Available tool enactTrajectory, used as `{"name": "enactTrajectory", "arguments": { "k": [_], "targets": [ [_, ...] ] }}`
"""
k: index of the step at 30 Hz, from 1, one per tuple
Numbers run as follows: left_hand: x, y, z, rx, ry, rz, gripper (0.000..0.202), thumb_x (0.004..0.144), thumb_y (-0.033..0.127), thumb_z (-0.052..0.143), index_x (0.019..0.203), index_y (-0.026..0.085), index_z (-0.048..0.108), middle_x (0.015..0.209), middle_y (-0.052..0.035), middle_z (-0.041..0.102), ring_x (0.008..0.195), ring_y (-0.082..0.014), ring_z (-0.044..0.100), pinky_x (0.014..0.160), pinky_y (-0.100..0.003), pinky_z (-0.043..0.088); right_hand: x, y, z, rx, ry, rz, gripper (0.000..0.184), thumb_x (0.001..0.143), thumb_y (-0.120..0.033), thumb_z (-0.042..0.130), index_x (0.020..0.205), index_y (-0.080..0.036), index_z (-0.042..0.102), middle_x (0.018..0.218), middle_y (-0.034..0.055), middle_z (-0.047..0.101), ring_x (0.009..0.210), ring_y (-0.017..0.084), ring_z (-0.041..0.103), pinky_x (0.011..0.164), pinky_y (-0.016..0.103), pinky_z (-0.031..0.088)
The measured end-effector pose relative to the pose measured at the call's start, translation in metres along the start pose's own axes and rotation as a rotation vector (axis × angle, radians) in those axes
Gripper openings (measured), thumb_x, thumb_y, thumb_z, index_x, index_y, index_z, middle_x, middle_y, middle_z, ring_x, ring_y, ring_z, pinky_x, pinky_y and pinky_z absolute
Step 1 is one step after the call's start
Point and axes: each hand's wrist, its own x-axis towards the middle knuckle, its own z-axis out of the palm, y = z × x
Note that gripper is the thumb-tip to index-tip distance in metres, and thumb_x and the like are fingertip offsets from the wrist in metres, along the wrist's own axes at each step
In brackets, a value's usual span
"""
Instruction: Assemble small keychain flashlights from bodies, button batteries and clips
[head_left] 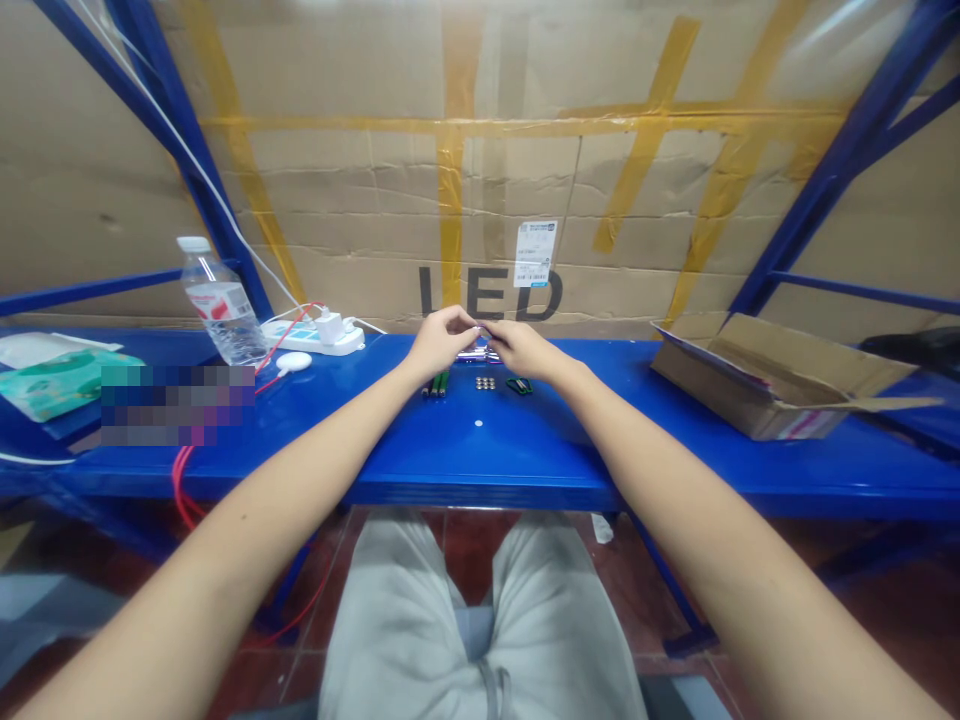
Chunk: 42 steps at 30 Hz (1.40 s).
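My left hand (441,338) and my right hand (520,347) meet fingertip to fingertip above the blue table, each closed in a pinch. What they hold is too small and too covered by fingers to name. Just beneath them lie shiny purple-and-silver pieces (477,355), partly hidden. Nearer me, several slim green-and-dark cylinders (439,384) lie below the left hand. A small group of round silvery pieces (485,383) sits in the middle. Below the right hand is a small dark green item (518,385), its kind unclear.
On the right stands an open cardboard box (739,385). A water bottle (221,305), a white power strip (322,337) with cables and a green packet (64,380) are on the left. Behind rises a large taped carton (360,220). A small white dot (478,423) marks the blue table (480,465).
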Motion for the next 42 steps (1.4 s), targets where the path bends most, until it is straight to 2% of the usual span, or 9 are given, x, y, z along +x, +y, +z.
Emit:
{"name": "enactTrajectory", "arguments": {
  "k": [3, 6, 11, 18, 22, 25, 28, 32, 42],
  "targets": [
    [0.001, 0.000, -0.001, -0.023, 0.012, -0.013, 0.010, 0.078, 0.019, 0.070, 0.077, 0.017, 0.061, 0.062, 0.0012, 0.065, 0.061, -0.0138, 0.063, 0.062, -0.027, 0.048, -0.001, -0.002, 0.000, 0.036, 0.019, -0.008, 0.036, 0.095, -0.014, 0.047, 0.126, -0.015, 0.066, 0.125, 0.0124, 0.071, 0.112, 0.027, 0.066, 0.096, 0.038, 0.050],
    [0.001, 0.000, -0.001, -0.047, 0.014, -0.021, 0.010, 0.077, 0.020, 0.072, 0.076, 0.016, 0.062, 0.063, 0.0009, 0.066, 0.061, -0.0135, 0.063, 0.062, -0.027, 0.049, -0.001, -0.002, 0.001, 0.027, 0.061, 0.031, 0.037, 0.097, -0.019, 0.046, 0.128, -0.014, 0.065, 0.122, 0.0140, 0.072, 0.110, 0.028, 0.067, 0.095, 0.040, 0.051],
    [0.001, 0.003, 0.001, -0.066, 0.021, -0.032, 0.011, 0.076, 0.019, 0.072, 0.074, 0.016, 0.061, 0.061, 0.0009, 0.065, 0.060, -0.0129, 0.063, 0.062, -0.027, 0.049, 0.001, 0.003, 0.005, -0.026, 0.075, 0.018, 0.057, 0.097, -0.020, 0.043, 0.153, -0.009, 0.040, 0.135, 0.0206, 0.063, 0.122, 0.031, 0.062, 0.102, 0.046, 0.049],
    [0.000, 0.005, 0.001, -0.036, 0.009, -0.041, 0.010, 0.077, 0.021, 0.071, 0.074, 0.017, 0.061, 0.063, 0.0006, 0.066, 0.060, -0.0138, 0.064, 0.063, -0.030, 0.051, 0.003, 0.011, 0.015, -0.035, 0.040, -0.031, 0.064, 0.099, -0.023, 0.039, 0.159, -0.012, 0.022, 0.138, 0.0208, 0.060, 0.122, 0.029, 0.060, 0.103, 0.048, 0.048],
    [0.001, 0.006, 0.001, -0.025, 0.011, -0.052, 0.010, 0.077, 0.020, 0.070, 0.074, 0.017, 0.061, 0.063, 0.0003, 0.067, 0.061, -0.0144, 0.064, 0.064, -0.030, 0.052, 0.003, 0.008, 0.016, -0.018, 0.038, -0.009, 0.060, 0.099, -0.023, 0.039, 0.157, -0.014, 0.027, 0.136, 0.0195, 0.061, 0.122, 0.029, 0.060, 0.103, 0.049, 0.047],
    [0.000, 0.007, 0.001, -0.017, 0.022, -0.054, 0.008, 0.077, 0.019, 0.069, 0.074, 0.017, 0.061, 0.063, 0.0001, 0.067, 0.062, -0.0148, 0.064, 0.065, -0.031, 0.052, 0.002, 0.000, 0.012, -0.009, 0.029, 0.007, 0.048, 0.100, -0.022, 0.036, 0.147, -0.013, 0.043, 0.133, 0.0188, 0.063, 0.120, 0.029, 0.060, 0.103, 0.047, 0.047],
    [0.000, 0.008, 0.001, -0.003, 0.024, -0.060, 0.008, 0.077, 0.018, 0.069, 0.074, 0.016, 0.062, 0.064, -0.0005, 0.067, 0.063, -0.0153, 0.065, 0.066, -0.031, 0.052, 0.001, -0.009, 0.007, 0.019, 0.017, 0.067, 0.038, 0.102, -0.022, 0.033, 0.132, -0.011, 0.053, 0.125, 0.0207, 0.067, 0.112, 0.029, 0.064, 0.095, 0.044, 0.050],
    [-0.001, 0.008, 0.001, 0.012, 0.011, -0.056, 0.008, 0.077, 0.018, 0.069, 0.075, 0.016, 0.062, 0.064, -0.0002, 0.067, 0.063, -0.0150, 0.065, 0.065, -0.030, 0.052, 0.000, -0.012, 0.006, 0.035, 0.021, 0.113, 0.032, 0.102, -0.021, 0.035, 0.126, -0.011, 0.054, 0.119, 0.0205, 0.069, 0.106, 0.029, 0.066, 0.089, 0.041, 0.051],
    [-0.003, 0.003, 0.002, 0.056, -0.012, 0.021, 0.011, 0.077, 0.022, 0.071, 0.084, 0.017, 0.064, 0.070, -0.0008, 0.067, 0.067, -0.0153, 0.065, 0.065, -0.029, 0.050, 0.000, -0.008, 0.009, 0.012, 0.030, 0.111, 0.028, 0.101, -0.019, 0.037, 0.123, -0.013, 0.054, 0.116, 0.0195, 0.070, 0.102, 0.028, 0.066, 0.089, 0.040, 0.050]
  ]
}}
